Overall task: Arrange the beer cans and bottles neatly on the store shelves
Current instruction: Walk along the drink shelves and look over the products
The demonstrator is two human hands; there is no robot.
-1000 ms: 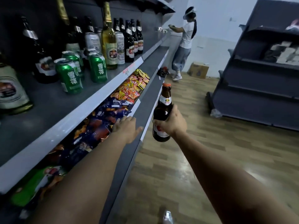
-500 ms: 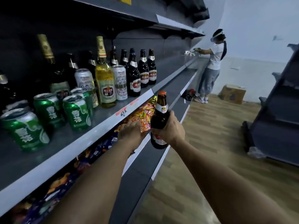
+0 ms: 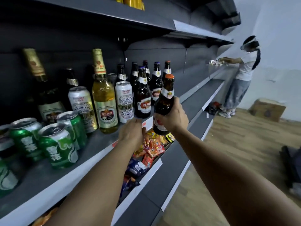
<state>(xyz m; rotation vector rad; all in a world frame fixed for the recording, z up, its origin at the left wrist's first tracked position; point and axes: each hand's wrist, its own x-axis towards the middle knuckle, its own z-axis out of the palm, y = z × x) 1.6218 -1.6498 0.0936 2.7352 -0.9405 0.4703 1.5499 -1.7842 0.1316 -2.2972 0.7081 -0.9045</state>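
My right hand (image 3: 173,118) grips a brown beer bottle (image 3: 164,101) with an orange cap, held upright just in front of the grey shelf (image 3: 104,142). My left hand (image 3: 132,134) hovers at the shelf's front edge with loosely bent fingers and holds nothing. On the shelf stand several dark bottles (image 3: 143,95), a tall golden bottle (image 3: 104,101), two white cans (image 3: 124,101) and several green cans (image 3: 58,145) at the left.
Snack packets (image 3: 151,147) fill the shelf below. Another shelf (image 3: 114,12) hangs above. A person (image 3: 241,82) works at the aisle's far end beside a cardboard box (image 3: 268,109). Wooden floor lies to the right.
My view has lifted toward the drinks shelf. The right hand has raised the bottle from below shelf level up to the shelf's edge, and the left hand rose with it.
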